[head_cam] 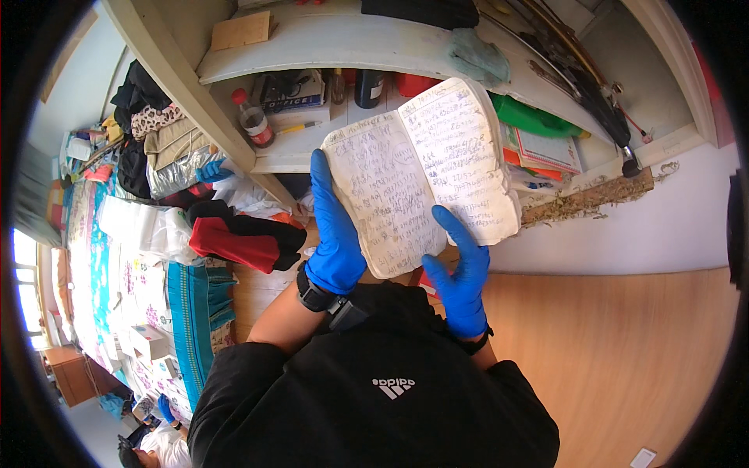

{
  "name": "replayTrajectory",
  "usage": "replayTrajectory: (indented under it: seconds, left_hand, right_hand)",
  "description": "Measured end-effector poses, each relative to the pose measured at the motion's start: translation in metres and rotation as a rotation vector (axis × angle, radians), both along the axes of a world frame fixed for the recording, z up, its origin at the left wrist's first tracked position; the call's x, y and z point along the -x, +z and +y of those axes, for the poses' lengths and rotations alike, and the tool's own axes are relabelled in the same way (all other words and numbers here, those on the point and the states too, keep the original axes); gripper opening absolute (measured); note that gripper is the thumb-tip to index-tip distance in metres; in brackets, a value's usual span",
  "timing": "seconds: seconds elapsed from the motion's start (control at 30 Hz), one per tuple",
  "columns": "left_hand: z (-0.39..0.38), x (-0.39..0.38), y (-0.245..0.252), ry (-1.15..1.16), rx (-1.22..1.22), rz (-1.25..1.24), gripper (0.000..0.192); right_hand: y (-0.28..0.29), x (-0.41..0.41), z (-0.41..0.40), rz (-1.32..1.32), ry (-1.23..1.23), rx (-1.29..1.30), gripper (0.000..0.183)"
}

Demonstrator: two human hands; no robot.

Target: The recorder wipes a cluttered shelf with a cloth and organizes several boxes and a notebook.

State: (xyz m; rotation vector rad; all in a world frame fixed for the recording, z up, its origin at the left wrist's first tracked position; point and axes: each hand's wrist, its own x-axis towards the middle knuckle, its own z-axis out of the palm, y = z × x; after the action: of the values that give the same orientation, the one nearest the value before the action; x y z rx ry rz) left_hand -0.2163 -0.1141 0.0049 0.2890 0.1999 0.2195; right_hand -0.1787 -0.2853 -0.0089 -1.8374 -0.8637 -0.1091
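A worn, open notebook (pixel 386 199) with handwritten pages and frayed edges is held up in front of my chest. My left hand (pixel 336 240), in a blue glove, grips its left edge from the side and below. At the lower edge near the spine is my right hand (pixel 465 269), also in a blue glove, with one digit over the page and another by the bottom edge. Both wrists carry black bands. The notebook hides part of the cabinet shelf (pixel 292 164) behind it.
A soda bottle (pixel 254 117), a dark bottle (pixel 368 89) and a green bottle (pixel 535 121) occupy the lower shelf. Red and black clothing (pixel 240 240) lies left. By the bed (pixel 187 316) is another person (pixel 164 444); a separate gloved hand (pixel 214 171) shows near folded clothes.
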Motion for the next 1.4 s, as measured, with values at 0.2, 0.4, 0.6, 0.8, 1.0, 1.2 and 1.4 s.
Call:
replayTrajectory:
  seconds: [0.2,0.4,0.6,0.8,1.0,1.2,1.4]
  left_hand:
    - [-0.003,0.000,0.001,0.039,0.058,0.003,0.081]
    - [-0.003,0.002,-0.004,-0.043,0.161,-0.139,0.077]
    - [-0.005,-0.001,-0.006,0.011,0.096,-0.077,0.080]
    - [0.000,-0.002,-0.009,-0.061,0.067,0.012,0.078]
    - [0.001,-0.004,-0.006,-0.065,0.056,0.030,0.078]
    - [0.005,-0.008,-0.018,-0.009,0.024,0.052,0.077]
    - [0.005,-0.010,-0.013,0.045,-0.027,0.098,0.077]
  right_hand:
    - [-0.007,0.007,0.013,-0.101,-0.018,0.108,0.081]
    - [-0.002,0.005,0.015,-0.270,-0.084,0.146,0.076]
    - [-0.011,0.005,0.008,-0.133,-0.165,0.115,0.049]
    - [-0.019,-0.003,-0.001,0.600,-0.399,-0.176,0.032]
    - [-0.025,-0.014,0.001,0.375,-0.117,-0.547,0.079]
    - [-0.011,-0.004,0.004,0.137,-0.289,-0.309,0.086]
    - [-0.034,0.002,-0.004,0.165,-0.206,-0.287,0.091]
